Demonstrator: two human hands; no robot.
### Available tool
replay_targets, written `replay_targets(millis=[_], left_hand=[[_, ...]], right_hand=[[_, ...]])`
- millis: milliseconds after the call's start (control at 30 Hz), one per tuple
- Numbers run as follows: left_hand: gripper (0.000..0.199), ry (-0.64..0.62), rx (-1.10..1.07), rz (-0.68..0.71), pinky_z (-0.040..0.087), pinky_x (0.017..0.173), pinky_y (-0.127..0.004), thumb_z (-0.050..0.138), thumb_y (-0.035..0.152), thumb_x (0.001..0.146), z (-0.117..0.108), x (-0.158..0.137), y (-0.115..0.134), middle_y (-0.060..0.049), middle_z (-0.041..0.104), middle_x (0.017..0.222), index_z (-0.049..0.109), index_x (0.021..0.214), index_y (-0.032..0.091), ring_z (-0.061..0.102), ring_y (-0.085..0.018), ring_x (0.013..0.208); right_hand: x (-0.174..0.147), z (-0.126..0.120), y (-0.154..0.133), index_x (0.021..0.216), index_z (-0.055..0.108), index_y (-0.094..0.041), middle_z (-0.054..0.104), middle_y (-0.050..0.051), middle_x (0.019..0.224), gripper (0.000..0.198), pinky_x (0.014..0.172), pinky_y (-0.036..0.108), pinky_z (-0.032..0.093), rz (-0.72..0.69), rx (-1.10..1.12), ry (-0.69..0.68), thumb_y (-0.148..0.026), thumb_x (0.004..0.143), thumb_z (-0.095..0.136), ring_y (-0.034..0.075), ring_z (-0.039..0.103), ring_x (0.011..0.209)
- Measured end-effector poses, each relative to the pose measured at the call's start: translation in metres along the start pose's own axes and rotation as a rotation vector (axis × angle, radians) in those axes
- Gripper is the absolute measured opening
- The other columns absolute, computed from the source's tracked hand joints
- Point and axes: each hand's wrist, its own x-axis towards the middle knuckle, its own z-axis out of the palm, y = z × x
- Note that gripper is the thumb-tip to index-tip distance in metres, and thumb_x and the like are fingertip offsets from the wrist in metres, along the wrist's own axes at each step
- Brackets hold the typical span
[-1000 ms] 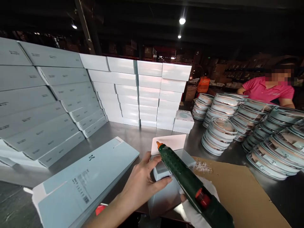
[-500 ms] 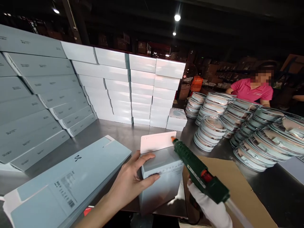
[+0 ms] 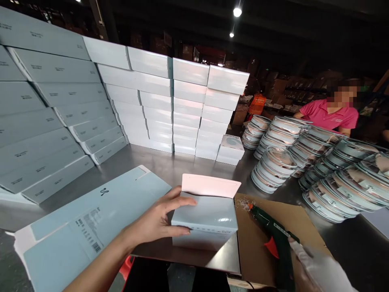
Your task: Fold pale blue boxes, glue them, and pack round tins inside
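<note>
My left hand (image 3: 164,215) is closed on the left side of a pale blue carton (image 3: 206,213), fingers on top and thumb on the near face. The carton stands near the table's front edge, its pink-white flap (image 3: 209,185) raised at the back. A dark green glue gun (image 3: 273,229) with an orange nozzle and red trigger rests on a brown cardboard sheet (image 3: 304,219). Just behind the gun is my right hand (image 3: 322,261), in a white glove and blurred. Its thumb is stretched out near the gun's rear end, and no finger is on the trigger.
Flat blue cartons (image 3: 100,215) lie on the left. Stacked closed boxes (image 3: 188,105) form a wall behind, with a small box (image 3: 231,148) at its right end. Round clear-lidded containers (image 3: 273,170) stand in stacks on the right. A person in a pink shirt (image 3: 330,115) is beyond them.
The glue gun has moved from the carton's flap down onto the cardboard at the right, and my right hand has loosened from it. The flap leans further back; my left hand stays on the carton.
</note>
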Motion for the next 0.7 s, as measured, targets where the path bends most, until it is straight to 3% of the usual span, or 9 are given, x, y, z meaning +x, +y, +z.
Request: replay_targets(millis=[33,100,167,200,267,333,433,567,700], left_hand=[[0.044,0.004,-0.004,-0.002,0.059,0.095,-0.041,0.088,0.031,0.073,0.0,0.0,0.0,-0.009,0.07,0.121,0.078,0.116,0.032,0.069,-0.031,0.112],[0.042,0.008,-0.02,-0.01,0.06,0.094,-0.04,0.087,0.029,0.074,0.0,-0.001,0.001,-0.009,0.07,0.122,0.078,0.115,0.031,0.069,-0.031,0.111],[0.04,0.009,-0.029,0.001,0.061,0.091,-0.04,0.086,0.028,0.077,0.003,-0.002,-0.001,-0.009,0.069,0.12,0.076,0.115,0.031,0.069,-0.031,0.109],[0.038,0.01,-0.026,0.012,0.061,0.091,-0.041,0.086,0.029,0.079,0.005,-0.003,-0.002,-0.009,0.067,0.122,0.075,0.115,0.031,0.069,-0.031,0.11],[0.039,0.061,-0.054,0.078,0.06,0.093,-0.044,0.084,0.035,0.083,0.013,-0.004,-0.007,-0.011,0.057,0.138,0.068,0.119,0.032,0.067,-0.033,0.118],[0.05,0.154,-0.111,0.206,0.06,0.096,-0.047,0.079,0.043,0.089,0.021,-0.006,-0.014,-0.012,0.041,0.151,0.051,0.13,0.038,0.062,-0.034,0.128],[0.061,0.206,-0.131,0.372,0.054,0.105,-0.053,0.07,0.039,0.097,0.028,-0.007,-0.021,-0.008,0.048,0.139,0.032,0.143,0.047,0.057,-0.031,0.135],[0.03,0.077,0.013,0.39,0.044,0.116,-0.056,0.068,0.024,0.098,0.018,-0.008,-0.016,-0.007,0.057,0.123,0.071,0.124,0.038,0.048,-0.035,0.141],[0.025,0.005,0.114,0.403,0.04,0.12,-0.055,0.066,0.022,0.099,0.009,-0.006,-0.005,-0.009,0.061,0.122,0.078,0.116,0.035,0.043,-0.033,0.145]], right_hand=[[0.002,0.009,-0.008,0.076,0.077,-0.029,0.077,-0.003,0.066,0.016,0.062,0.027,0.064,-0.01,-0.01,0.01,-0.045,0.08,0.075,0.021,0.075,0.058],[0.007,0.036,-0.029,0.122,0.072,-0.029,0.082,0.002,0.109,0.052,0.089,0.031,0.063,-0.002,0.097,-0.085,-0.043,0.074,0.084,0.024,0.079,0.095],[0.012,0.066,-0.048,0.155,0.04,-0.039,0.058,0.006,0.153,0.101,0.113,0.043,0.049,-0.035,0.276,-0.337,-0.042,0.068,0.092,0.027,0.061,0.134],[0.013,0.079,-0.053,0.16,0.025,-0.044,0.046,0.006,0.162,0.112,0.12,0.047,0.039,-0.062,0.353,-0.462,-0.042,0.069,0.092,0.027,0.051,0.144],[0.014,0.095,-0.056,0.159,0.02,-0.049,0.05,0.005,0.159,0.106,0.124,0.052,0.029,-0.119,0.416,-0.586,-0.042,0.077,0.087,0.025,0.044,0.149],[0.011,0.101,-0.052,0.157,0.029,-0.049,0.064,0.005,0.144,0.087,0.124,0.054,0.027,-0.192,0.389,-0.58,-0.037,0.087,0.079,0.024,0.047,0.146],[0.008,0.101,-0.053,0.152,0.043,-0.044,0.067,0.007,0.136,0.071,0.12,0.05,0.037,-0.387,0.296,-0.6,-0.027,0.091,0.074,0.025,0.055,0.138],[0.013,0.105,-0.073,0.137,0.06,-0.04,0.067,0.006,0.121,0.054,0.108,0.046,0.05,-0.746,0.111,-0.585,-0.017,0.089,0.07,0.027,0.057,0.13],[0.021,0.112,-0.083,0.13,0.062,-0.038,0.067,0.006,0.125,0.047,0.103,0.044,0.054,-0.866,0.028,-0.543,-0.011,0.091,0.065,0.024,0.057,0.126]])
